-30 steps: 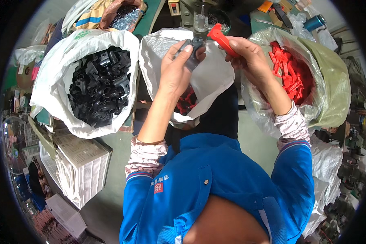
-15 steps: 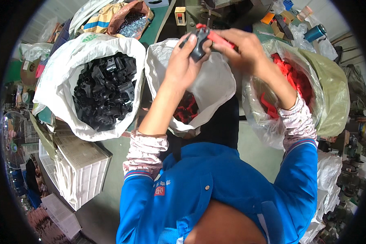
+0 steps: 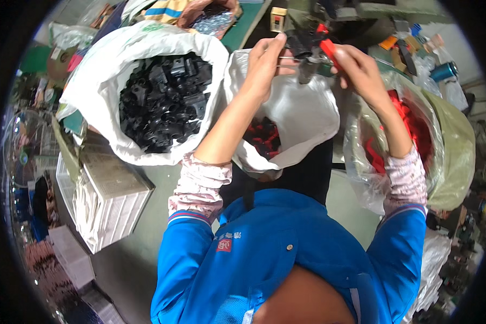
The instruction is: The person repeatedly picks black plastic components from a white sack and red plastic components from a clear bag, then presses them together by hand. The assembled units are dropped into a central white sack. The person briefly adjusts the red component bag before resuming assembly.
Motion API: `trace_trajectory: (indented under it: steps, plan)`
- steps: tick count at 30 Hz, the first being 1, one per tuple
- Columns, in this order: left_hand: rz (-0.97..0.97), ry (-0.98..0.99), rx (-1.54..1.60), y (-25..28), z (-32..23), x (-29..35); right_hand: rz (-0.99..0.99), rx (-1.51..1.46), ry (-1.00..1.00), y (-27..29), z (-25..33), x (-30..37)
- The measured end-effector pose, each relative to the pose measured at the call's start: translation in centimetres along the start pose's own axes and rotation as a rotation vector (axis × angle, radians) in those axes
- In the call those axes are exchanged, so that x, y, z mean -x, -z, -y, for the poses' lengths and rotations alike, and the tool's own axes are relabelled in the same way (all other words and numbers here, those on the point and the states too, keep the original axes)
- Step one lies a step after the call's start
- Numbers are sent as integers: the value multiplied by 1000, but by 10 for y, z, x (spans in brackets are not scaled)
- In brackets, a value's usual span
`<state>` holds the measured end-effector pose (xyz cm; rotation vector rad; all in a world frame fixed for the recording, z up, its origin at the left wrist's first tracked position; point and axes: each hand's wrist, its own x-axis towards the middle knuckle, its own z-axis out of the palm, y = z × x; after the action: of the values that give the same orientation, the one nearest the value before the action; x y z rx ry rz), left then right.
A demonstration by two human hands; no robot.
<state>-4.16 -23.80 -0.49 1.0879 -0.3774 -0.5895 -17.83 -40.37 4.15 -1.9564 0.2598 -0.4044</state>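
Note:
Beyond the middle white bag, my left hand [image 3: 263, 67] grips a black plastic part [image 3: 301, 44] from its left side, the thumb on top. Under the thumb, a thin metal pin [image 3: 287, 58] shows by the fingers. My right hand [image 3: 364, 73] is closed on a red plastic piece [image 3: 328, 48], which touches or overlaps the black part's right end; whether the two are joined I cannot tell. Below the hands, the middle white bag [image 3: 313, 108] contains black and red pieces [image 3: 264, 139]. A blurred grey shape [image 3: 308, 71] sits just under the black part.
On the left, a white sack [image 3: 94, 92] is filled with black plastic parts [image 3: 164, 102]. Red pieces [image 3: 413, 121] lie in a clear-lined bag at right. A small yellowish box [image 3: 278, 20] and a bag of metal pins [image 3: 216, 21] stand behind. A white crate [image 3: 113, 194] is lower left.
The whole view has shifted, with the bags now farther right. The black part has turned from upright to more sideways. My left fingers have spread along it, and the right hand still holds the red piece.

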Motion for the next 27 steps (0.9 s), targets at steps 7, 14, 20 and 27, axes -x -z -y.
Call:
trace_trajectory:
  steps: [7, 14, 20, 27]
  plan:
    - [-598, -579, -1103, 170, -4, -17, -138, -69, -244, 22, -37, 86]
    - [-486, -236, -1995, 207, -11, -37, 54, 177, -301, 6, -59, 153]
    - [-474, -121, -1786, 216, -14, -40, -278, 677, -291, 93, -103, 159]
    - [-593, -295, -800, 218, -15, 2, -386, 970, -815, 160, -188, 111]
